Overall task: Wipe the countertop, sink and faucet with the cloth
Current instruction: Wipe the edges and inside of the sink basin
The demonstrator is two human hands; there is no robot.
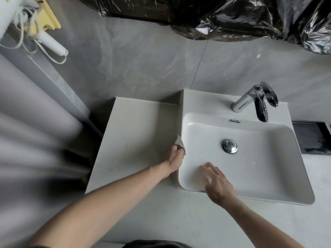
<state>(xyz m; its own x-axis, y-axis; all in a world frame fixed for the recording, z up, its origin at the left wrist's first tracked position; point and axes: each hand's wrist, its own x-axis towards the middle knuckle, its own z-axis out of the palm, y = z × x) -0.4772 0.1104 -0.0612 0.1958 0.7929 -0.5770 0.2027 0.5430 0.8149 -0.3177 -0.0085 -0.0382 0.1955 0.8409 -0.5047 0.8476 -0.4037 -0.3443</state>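
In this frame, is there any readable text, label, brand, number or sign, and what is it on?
None can be read.
faucet: chrome only, no brand mark legible.
sink: plain white, no print.
cloth: plain white, bunched in the left hand.
black plastic sheeting: only glare, no lettering.

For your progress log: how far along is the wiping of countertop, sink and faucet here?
Done: nothing shows as finished; wiped areas cannot be told from unwiped. In hand: the left hand grips the cloth at the seam between countertop and sink; the right hand rests open on the sink's near rim. Left: the faucet is untouched.
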